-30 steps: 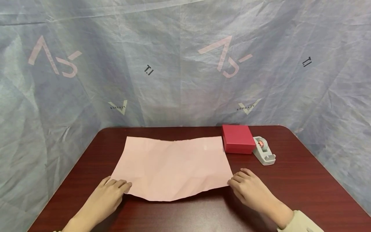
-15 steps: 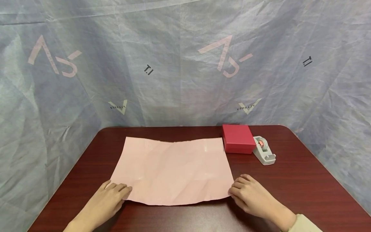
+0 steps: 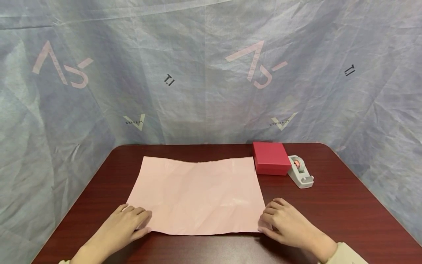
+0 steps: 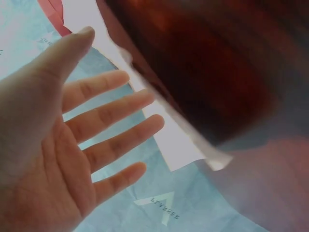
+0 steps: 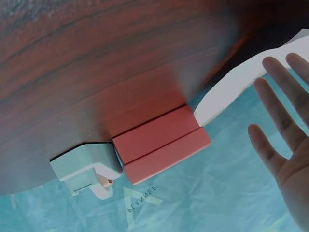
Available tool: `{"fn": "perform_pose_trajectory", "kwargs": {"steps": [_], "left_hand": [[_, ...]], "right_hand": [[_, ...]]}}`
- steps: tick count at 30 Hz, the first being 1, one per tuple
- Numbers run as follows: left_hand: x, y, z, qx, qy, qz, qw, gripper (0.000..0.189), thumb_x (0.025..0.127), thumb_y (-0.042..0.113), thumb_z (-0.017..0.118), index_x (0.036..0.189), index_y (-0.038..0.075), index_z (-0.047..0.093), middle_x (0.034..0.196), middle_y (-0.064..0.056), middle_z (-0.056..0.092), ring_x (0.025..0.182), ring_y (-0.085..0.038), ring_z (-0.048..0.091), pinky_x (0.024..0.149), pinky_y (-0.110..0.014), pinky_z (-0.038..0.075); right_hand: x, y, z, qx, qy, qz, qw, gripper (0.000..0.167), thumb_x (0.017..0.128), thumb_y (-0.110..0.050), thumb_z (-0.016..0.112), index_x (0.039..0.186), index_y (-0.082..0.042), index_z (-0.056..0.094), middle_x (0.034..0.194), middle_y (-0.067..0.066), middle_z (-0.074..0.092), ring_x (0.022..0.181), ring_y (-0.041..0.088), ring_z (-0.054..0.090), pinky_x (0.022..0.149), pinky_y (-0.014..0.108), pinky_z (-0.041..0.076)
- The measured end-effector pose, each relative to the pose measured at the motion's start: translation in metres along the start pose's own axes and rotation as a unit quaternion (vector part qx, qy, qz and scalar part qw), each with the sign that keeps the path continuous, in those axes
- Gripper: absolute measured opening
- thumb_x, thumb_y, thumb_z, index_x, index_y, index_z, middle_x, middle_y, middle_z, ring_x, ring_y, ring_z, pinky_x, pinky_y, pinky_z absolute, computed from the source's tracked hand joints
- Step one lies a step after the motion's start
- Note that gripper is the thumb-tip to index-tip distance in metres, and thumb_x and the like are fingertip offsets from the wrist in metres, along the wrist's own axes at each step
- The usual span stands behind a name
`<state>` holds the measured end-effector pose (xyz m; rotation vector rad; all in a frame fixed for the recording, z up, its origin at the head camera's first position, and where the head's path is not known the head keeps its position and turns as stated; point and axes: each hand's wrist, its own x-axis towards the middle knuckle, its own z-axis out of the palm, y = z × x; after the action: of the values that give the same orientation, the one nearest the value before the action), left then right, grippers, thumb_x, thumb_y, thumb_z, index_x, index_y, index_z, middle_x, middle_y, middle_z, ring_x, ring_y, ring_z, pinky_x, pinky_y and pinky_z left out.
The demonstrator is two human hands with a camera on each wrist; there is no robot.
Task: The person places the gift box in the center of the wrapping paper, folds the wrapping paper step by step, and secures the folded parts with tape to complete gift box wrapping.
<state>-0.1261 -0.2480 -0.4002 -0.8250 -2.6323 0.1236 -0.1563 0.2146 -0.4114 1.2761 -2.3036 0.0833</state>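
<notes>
A wide pink sheet of paper [image 3: 197, 194] lies on the dark red-brown table, its far edge bowed in the middle and faint creases across it. At its near left corner, my left hand [image 3: 118, 225] rests with fingers on the sheet and thumb apart. The left wrist view shows this hand's [image 4: 72, 135] fingers straight and spread. My right hand [image 3: 288, 223] touches the near right corner, thumb apart from the fingers. In the right wrist view, the extended fingers of that hand [image 5: 294, 140] appear against the paper's pale edge [image 5: 231, 84].
A red box [image 3: 271, 158] stands at the back right, against the paper's far right corner. Beside it is a white tape dispenser [image 3: 300, 172] with a roll in it. A grey-blue printed cloth [image 3: 204, 73] hangs behind the table [image 3: 346, 198].
The paper's near edge has come down towards me and lies flatter. Both hands have lowered slightly with it, and their thumbs have parted from the fingers, letting go of the corners.
</notes>
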Motion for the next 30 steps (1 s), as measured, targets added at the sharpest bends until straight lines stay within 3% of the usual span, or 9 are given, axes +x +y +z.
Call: {"fn": "perform_pose_trajectory", "kwargs": {"steps": [6,12,16,25,30], "left_hand": [[0.017,0.001,-0.001,0.023,0.043,0.034,0.9982,0.027,0.072,0.036,0.071,0.092,0.018,0.066,0.083,0.007,0.063,0.073,-0.016,0.060,0.075,-0.037,0.045],[0.044,0.005,-0.004,0.012,0.002,0.043,0.9990,0.026,0.078,0.033,0.068,0.099,0.016,0.066,0.089,0.004,0.065,0.078,-0.018,0.061,0.078,-0.038,0.045],[0.063,0.007,-0.007,0.004,-0.014,0.037,0.9992,0.030,0.080,0.033,0.067,0.104,0.016,0.065,0.095,0.002,0.066,0.084,-0.019,0.062,0.081,-0.039,0.045],[0.113,0.018,-0.018,-0.019,0.012,0.031,0.9993,0.038,0.083,0.034,0.063,0.115,0.014,0.061,0.108,-0.002,0.064,0.095,-0.024,0.061,0.082,-0.042,0.044],[0.142,0.030,-0.014,-0.057,0.013,0.019,0.9981,0.042,0.086,0.032,0.061,0.123,0.012,0.057,0.116,-0.005,0.061,0.105,-0.025,0.058,0.088,-0.044,0.042]], "right_hand": [[0.003,0.010,-0.002,-0.023,0.013,0.012,0.9996,0.015,0.075,-0.033,0.069,0.076,-0.019,0.064,0.075,-0.010,0.061,0.078,0.011,0.056,0.079,0.036,0.042],[0.006,0.028,-0.001,-0.037,0.019,0.058,0.9974,0.024,0.068,-0.026,0.073,0.087,-0.012,0.068,0.083,-0.003,0.066,0.083,0.017,0.060,0.079,0.039,0.043],[0.008,0.044,-0.001,-0.045,0.019,0.098,0.9939,0.032,0.070,-0.027,0.071,0.097,-0.010,0.067,0.091,0.002,0.067,0.088,0.022,0.060,0.080,0.042,0.043],[0.009,0.081,-0.002,-0.060,0.016,0.184,0.9810,0.045,0.074,-0.028,0.070,0.109,-0.002,0.061,0.100,0.013,0.065,0.096,0.030,0.059,0.085,0.051,0.041],[0.009,0.099,-0.003,-0.069,-0.003,0.226,0.9717,0.046,0.076,-0.027,0.068,0.112,0.000,0.057,0.105,0.017,0.063,0.099,0.035,0.057,0.086,0.055,0.038]]}}
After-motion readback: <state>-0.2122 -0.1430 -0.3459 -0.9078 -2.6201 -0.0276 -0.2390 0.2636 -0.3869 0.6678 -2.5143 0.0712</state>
